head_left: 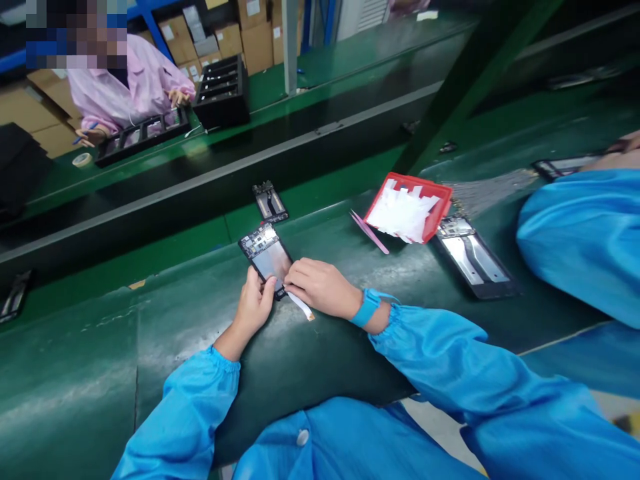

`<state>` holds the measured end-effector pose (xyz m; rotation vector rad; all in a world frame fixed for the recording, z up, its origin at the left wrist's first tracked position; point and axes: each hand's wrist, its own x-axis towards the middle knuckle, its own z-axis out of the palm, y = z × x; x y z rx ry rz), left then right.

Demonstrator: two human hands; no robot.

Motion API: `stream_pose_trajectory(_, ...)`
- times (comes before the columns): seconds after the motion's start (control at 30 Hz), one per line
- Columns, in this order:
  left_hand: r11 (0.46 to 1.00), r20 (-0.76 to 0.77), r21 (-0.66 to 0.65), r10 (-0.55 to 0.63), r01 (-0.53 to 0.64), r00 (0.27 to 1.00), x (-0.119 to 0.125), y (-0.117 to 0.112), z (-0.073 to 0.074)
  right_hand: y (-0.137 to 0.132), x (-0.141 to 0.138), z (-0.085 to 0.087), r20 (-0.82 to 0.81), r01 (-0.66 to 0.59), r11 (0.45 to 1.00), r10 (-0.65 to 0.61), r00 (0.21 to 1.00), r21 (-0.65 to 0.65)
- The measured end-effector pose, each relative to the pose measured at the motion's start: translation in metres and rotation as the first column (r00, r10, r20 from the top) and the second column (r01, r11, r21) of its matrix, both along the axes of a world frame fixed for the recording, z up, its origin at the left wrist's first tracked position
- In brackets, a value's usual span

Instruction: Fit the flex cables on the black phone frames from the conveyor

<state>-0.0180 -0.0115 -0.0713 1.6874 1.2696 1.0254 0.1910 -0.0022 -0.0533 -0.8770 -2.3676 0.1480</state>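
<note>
A black phone frame (265,253) with a bare circuit board at its far end lies on the green bench. My left hand (255,307) grips its near left edge, fingers curled on it. My right hand (320,287) is closed at the frame's near right corner, pinching a thin white strip (301,306) that trails out under the hand. A blue wrist strap (367,307) sits on my right wrist. Both sleeves are blue.
A red tray (440,200) of white strips and pink tweezers (370,232) lie to the right. Another phone frame (473,257) rests beyond, a third (270,201) by the conveyor belt (150,193). A co-worker's blue sleeve (585,240) is at the right; a person in pink (130,87) works opposite.
</note>
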Motion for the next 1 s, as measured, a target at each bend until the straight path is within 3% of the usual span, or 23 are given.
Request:
stream_pose_trajectory(0.17,0.999,0.057,-0.032,0.038,-0.037,0.998,0.001,0.0,-0.001,0.004,0.007,0.014,0.019,-0.025,0.999,0.025,0.999,-0.027)
stream_pose_trajectory(0.23,0.997,0.113,-0.042,0.062,-0.057,0.992,0.002,0.001,-0.002,0.01,0.026,0.028,-0.027,0.062,0.994,-0.064,0.998,-0.086)
stream_pose_trajectory(0.3,0.997,0.139,-0.044,0.076,-0.071,0.987,0.002,0.002,-0.004,0.02,0.057,0.041,-0.142,0.243,0.957,-0.266,0.954,-0.16)
stream_pose_trajectory(0.37,0.996,0.101,-0.043,0.086,-0.082,0.991,0.002,0.002,-0.005,0.033,0.093,0.049,-0.253,0.472,0.86,-0.509,0.823,-0.194)
stream_pose_trajectory(0.43,0.995,0.049,-0.044,0.095,-0.092,0.994,0.003,0.001,-0.005,0.045,0.127,0.051,-0.275,0.677,0.719,-0.69,0.67,-0.157)
stream_pose_trajectory(0.5,0.995,0.078,-0.048,0.092,-0.089,0.993,0.003,0.0,-0.004,0.053,0.146,0.048,-0.217,0.795,0.602,-0.788,0.576,-0.074)
stream_pose_trajectory(0.57,0.996,0.193,-0.059,0.081,-0.071,0.978,0.004,0.001,-0.003,0.053,0.144,0.045,-0.161,0.839,0.545,-0.827,0.539,0.008)
stream_pose_trajectory(0.6,0.996,0.256,-0.066,0.08,-0.065,0.963,0.005,0.001,-0.002,0.05,0.134,0.045,-0.144,0.827,0.561,-0.815,0.561,0.042)
stream_pose_trajectory(0.63,0.995,0.311,-0.07,0.087,-0.068,0.946,0.005,0.002,0.0,0.045,0.119,0.045,-0.127,0.785,0.616,-0.775,0.619,0.067)
stream_pose_trajectory(0.67,0.994,0.354,-0.075,0.101,-0.08,0.93,0.005,0.002,0.001,0.037,0.1,0.044,-0.108,0.703,0.707,-0.695,0.711,0.076)
stream_pose_trajectory(0.73,0.99,0.417,-0.108,0.131,-0.093,0.9,0.005,0.003,0.005,0.019,0.058,0.042,-0.017,0.342,0.939,-0.341,0.94,0.029)
stream_pose_trajectory(0.77,0.986,0.446,-0.136,0.145,-0.094,0.883,0.004,0.003,0.007,0.008,0.038,0.039,-0.001,0.136,0.99,-0.136,0.991,-0.026)
stream_pose_trajectory(0.83,0.975,0.496,-0.207,0.17,-0.075,0.852,0.004,0.001,0.01,-0.009,0.006,0.031,-0.087,-0.169,0.978,0.159,0.983,-0.12)
stream_pose_trajectory(0.87,0.968,0.514,-0.244,0.185,-0.064,0.838,0.004,0.0,0.011,-0.016,-0.004,0.027,-0.165,-0.24,0.958,0.214,0.963,-0.155)
stream_pose_trajectory(0.93,0.949,0.533,-0.306,0.236,-0.075,0.812,0.005,-0.002,0.012,-0.023,-0.012,0.02,-0.302,-0.246,0.945,0.175,0.937,-0.216)
stream_pose_trajectory(1.0,0.922,0.53,-0.367,0.315,-0.122,0.787,0.006,-0.004,0.012,-0.023,-0.01,0.018,-0.344,-0.153,0.953,0.056,0.937,-0.263)
